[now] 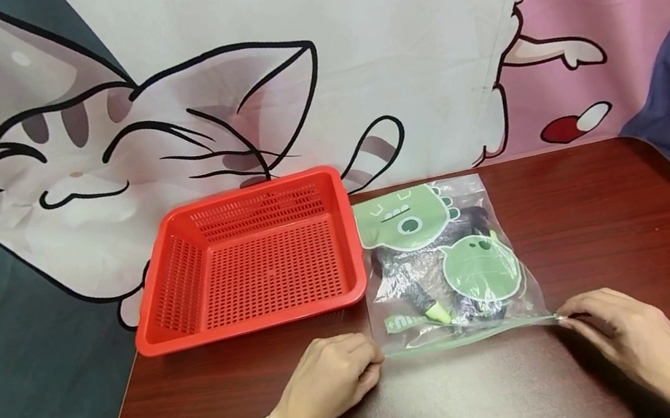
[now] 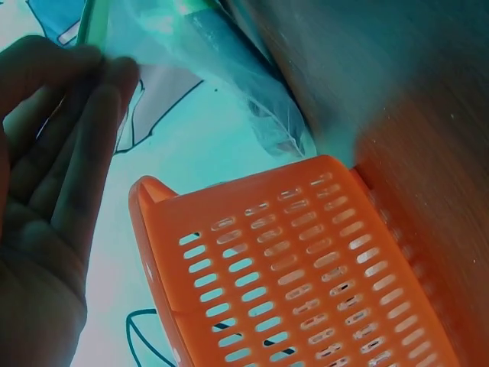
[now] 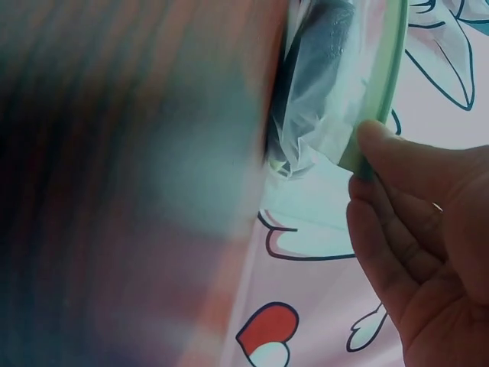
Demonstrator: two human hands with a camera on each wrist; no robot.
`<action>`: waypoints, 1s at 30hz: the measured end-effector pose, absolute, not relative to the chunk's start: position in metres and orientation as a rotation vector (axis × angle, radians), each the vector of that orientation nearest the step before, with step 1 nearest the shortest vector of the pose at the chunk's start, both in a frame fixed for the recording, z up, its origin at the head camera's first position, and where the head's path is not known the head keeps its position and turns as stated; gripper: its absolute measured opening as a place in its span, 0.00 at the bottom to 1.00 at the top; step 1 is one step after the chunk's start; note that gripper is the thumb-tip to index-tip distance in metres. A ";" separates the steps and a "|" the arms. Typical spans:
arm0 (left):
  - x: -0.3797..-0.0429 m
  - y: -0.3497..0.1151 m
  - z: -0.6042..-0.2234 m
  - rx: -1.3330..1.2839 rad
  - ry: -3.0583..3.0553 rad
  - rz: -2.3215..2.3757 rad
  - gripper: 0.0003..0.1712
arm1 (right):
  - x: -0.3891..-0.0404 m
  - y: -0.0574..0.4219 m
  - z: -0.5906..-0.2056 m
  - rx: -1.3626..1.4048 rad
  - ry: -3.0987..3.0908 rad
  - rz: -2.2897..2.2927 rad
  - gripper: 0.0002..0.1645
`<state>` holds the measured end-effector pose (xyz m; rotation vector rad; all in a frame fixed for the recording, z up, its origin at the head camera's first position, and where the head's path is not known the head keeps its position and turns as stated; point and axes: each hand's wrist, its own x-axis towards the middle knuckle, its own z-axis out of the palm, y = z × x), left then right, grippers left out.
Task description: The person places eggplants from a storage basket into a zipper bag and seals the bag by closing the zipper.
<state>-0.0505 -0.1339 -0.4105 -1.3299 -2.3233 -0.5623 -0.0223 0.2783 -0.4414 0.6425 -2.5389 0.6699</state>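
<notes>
A clear zip bag (image 1: 413, 277) with green cartoon prints lies on the table, its green zip edge toward me. Dark items with yellow-green parts show through the plastic; their kind is hard to make out. My left hand (image 1: 330, 380) pinches the left end of the zip edge between thumb and fingers, seen also in the left wrist view. At the other end, my right hand (image 1: 629, 337) pinches the right corner of the zip strip (image 3: 382, 84). The strip is stretched between both hands, raised slightly at the right.
A red perforated plastic basket (image 1: 272, 271) stands left of the bag, close against its edge. Beneath everything is a dark red-brown wooden table (image 1: 602, 216). A cartoon-printed cloth (image 1: 413, 40) hangs behind the table.
</notes>
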 end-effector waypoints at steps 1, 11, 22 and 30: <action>-0.050 -0.134 -0.411 -1.340 -2.343 -0.546 0.09 | -0.023 0.279 -0.442 0.654 -2.542 0.662 0.11; -0.047 -0.134 -0.413 -1.391 -2.530 -0.385 0.11 | -0.023 0.277 -0.446 0.805 -2.531 0.566 0.26; -0.046 -0.132 -0.416 -1.427 -2.682 -0.288 0.14 | -0.026 0.276 -0.452 0.925 -2.582 0.588 0.08; -0.049 -0.132 -0.409 -1.362 -2.560 -0.424 0.07 | -0.033 0.257 -0.443 0.915 -2.614 0.603 0.08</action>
